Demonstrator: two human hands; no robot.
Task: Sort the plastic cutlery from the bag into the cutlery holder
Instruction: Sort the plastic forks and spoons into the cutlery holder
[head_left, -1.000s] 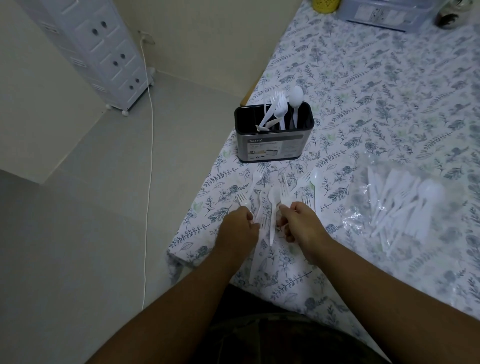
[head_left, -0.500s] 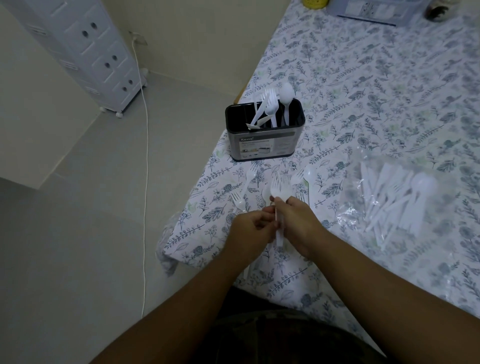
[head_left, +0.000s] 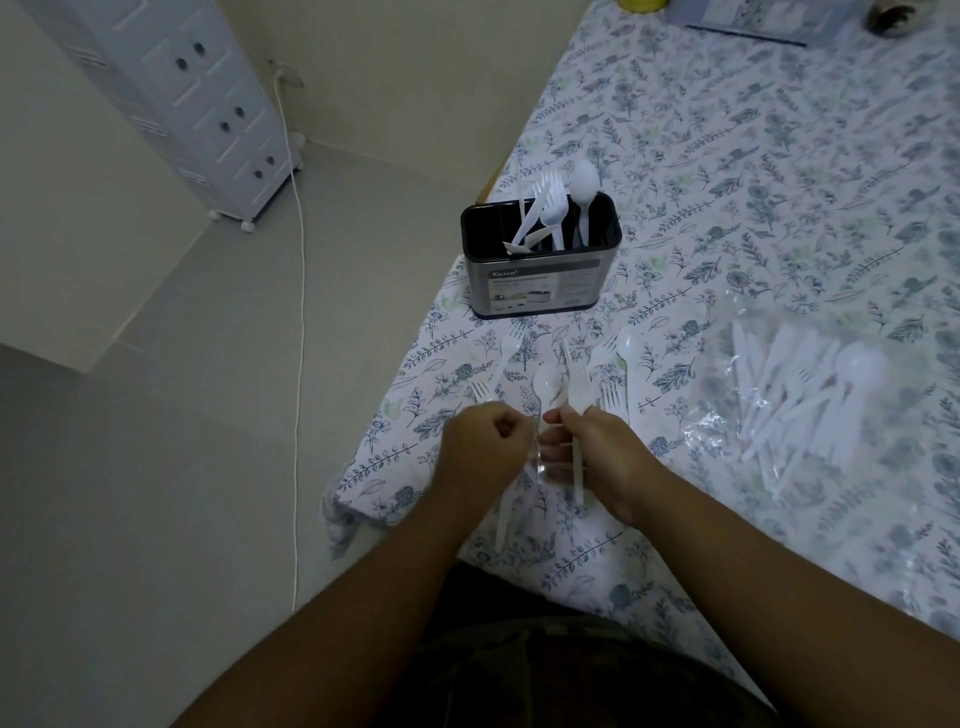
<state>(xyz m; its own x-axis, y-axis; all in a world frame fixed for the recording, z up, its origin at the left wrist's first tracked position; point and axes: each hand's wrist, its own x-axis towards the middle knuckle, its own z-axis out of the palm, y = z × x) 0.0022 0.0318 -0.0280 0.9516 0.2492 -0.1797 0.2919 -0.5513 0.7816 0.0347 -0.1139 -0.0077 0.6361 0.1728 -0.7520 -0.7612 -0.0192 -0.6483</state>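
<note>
Right-hand grip (head_left: 592, 447): fingers curled around the handles of white plastic forks (head_left: 575, 387), tines pointing toward the cutlery holder (head_left: 540, 260). Left-hand grip (head_left: 480, 441): clenched close beside the right hand; whether it pinches a piece cannot be told, as its fingers hide the contact.

Status of the holder: it stands on the table (head_left: 779, 182) near the table's left edge, beyond both hands. It already contains several forks and one upright spoon (head_left: 583, 197). How the pieces divide among its compartments is not clear.

Status of loose stock: between the holder and the hands, several pieces lie flat on the tablecloth, including a spoon (head_left: 545, 387) just before the hands and forks to either side of it.

Status of the bag (head_left: 810, 395): it lies to the right of the holder and nearer the person, well apart from it, with many white pieces inside.

Assessment: the task appears to be at an early stage. Remaining work is judged to include the held forks, the loose pieces, then the bag contents.
</note>
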